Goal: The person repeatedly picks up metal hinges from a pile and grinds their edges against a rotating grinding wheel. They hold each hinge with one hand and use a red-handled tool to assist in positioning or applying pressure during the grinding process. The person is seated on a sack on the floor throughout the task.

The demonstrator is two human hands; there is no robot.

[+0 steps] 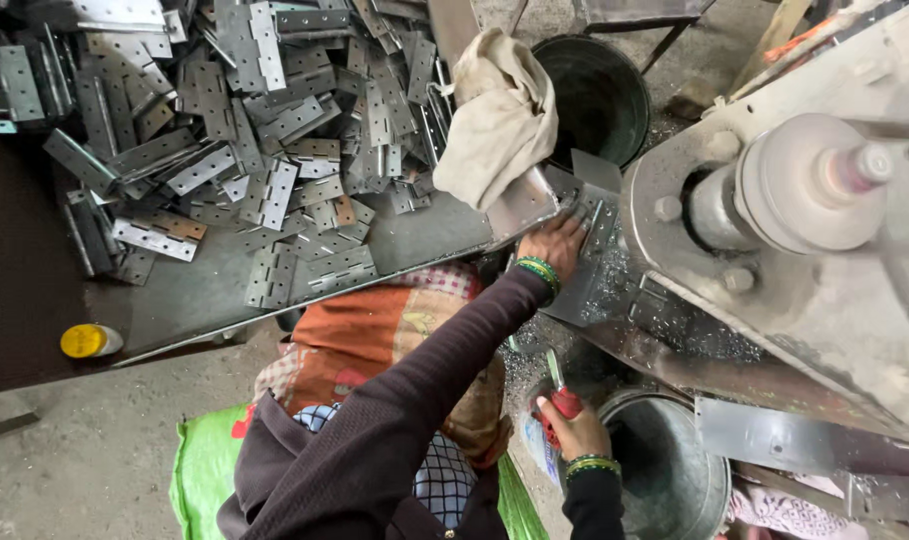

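Note:
My left hand (552, 246), with green bangles at the wrist, reaches forward in a dark sleeve. Its fingers press on a small metal hinge (592, 218) lying on the machine's steel bed (614, 300). Lower down, my right hand (574, 428) grips a red-handled tool (560, 392) that points upward, just left of a metal bucket (674, 480). The large machine head (804, 190), with a round spindle, stands right of both hands.
A heap of several grey metal hinges (264, 130) covers the sheet-metal table (204, 295) on the left. A beige cloth (499, 115) drapes over its corner. A dark bucket (594, 95) stands behind, a yellow-capped container (89, 341) near the table's front. Metal shavings litter the bed.

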